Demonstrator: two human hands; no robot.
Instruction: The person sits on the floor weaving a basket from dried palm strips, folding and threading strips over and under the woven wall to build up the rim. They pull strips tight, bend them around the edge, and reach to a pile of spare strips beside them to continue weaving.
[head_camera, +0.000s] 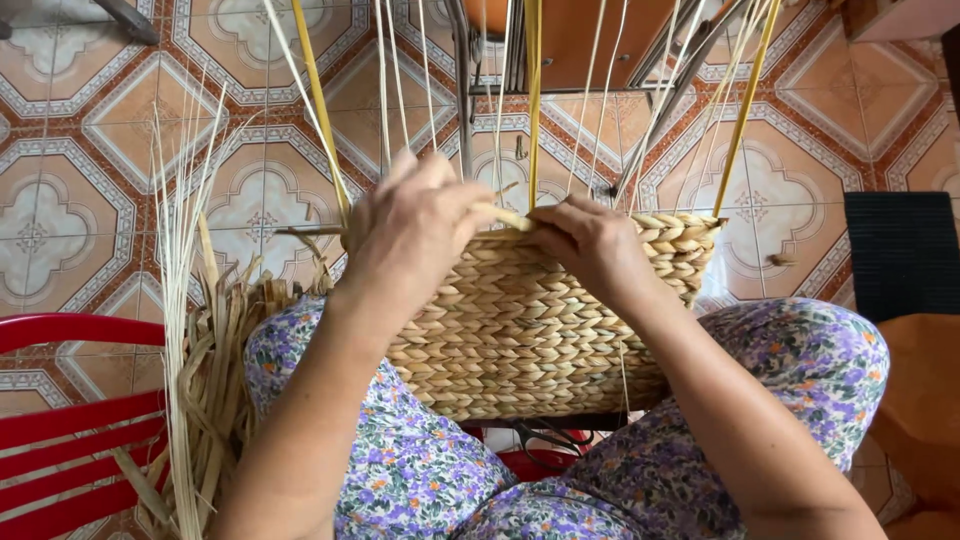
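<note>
Fingers (470, 205) of left hand (410, 235) & right hand (590, 245) pinch together on one twisted straw strand (505, 217) at the rim of a half-woven basket (520, 330), which sits on the lap just below them. Strand looks light, soft, bendy; best gripped near the rim. One basket; approx. four yellow upright stakes (318, 105) above the fingers, many thin ones. Loose straw bundle (205, 380) left of them, beside one red chair (70, 420).
</note>
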